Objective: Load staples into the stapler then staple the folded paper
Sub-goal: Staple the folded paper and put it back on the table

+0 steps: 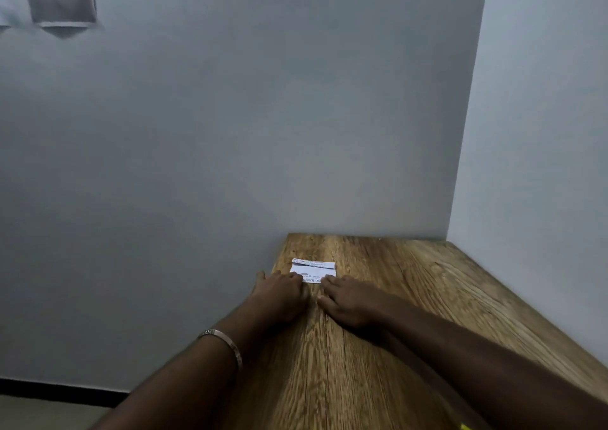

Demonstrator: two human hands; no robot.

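Head view: folded paper (313,273) lies far on the table (378,298). Left hand (281,293) and right hand (350,303), fingers flat, press its near edge. Likely creasing the paper; no stapler in view, so finding it and loading it comes next.

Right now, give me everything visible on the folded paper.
The small white folded sheet of printed paper lies flat near the far left corner of the wood-grain table, beside the wall. Dark print shows on top, upside down to the camera; its far flap lifts slightly. The left hand and right hand press its near edge with straight fingers.
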